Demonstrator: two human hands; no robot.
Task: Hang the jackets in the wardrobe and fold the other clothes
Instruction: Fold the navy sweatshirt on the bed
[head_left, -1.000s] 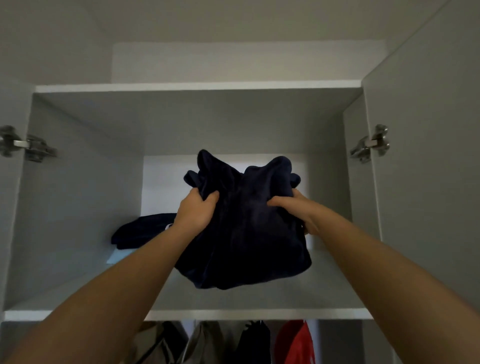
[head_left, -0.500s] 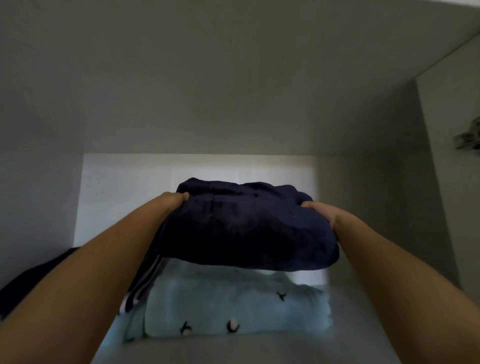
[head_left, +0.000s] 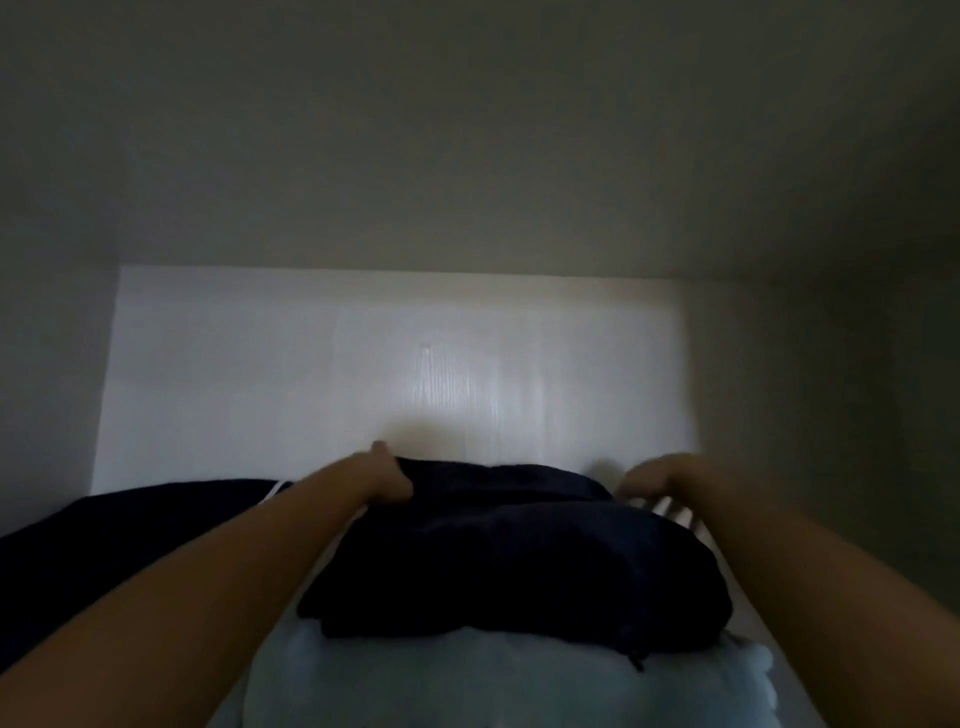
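The step in hand looks like stowing a folded piece on the wardrobe shelf. The dark garment is lying flat on top of a pale blue garment, whose front edge is showing just nearer the person than either wrist.

The left hand is curling its fingers into the far left corner of the dark garment, thumb sticking up, and appears to be gripping the cloth there. The right hand is hovering at the far right corner, badly blurred; whether it is holding the cloth or letting go cannot be told. Some white stripes are peeking out just under it.

The dark garment's long axis is running from one hand to the other, parallel to the back panel beyond the fingertips, with its rounded folded edge facing the person. A second dark garment is lying outside the left forearm.

The next move probably calls for letting go at both corners and drawing the arms straight back, lightly, so the stack is not dragged forward or skewed.
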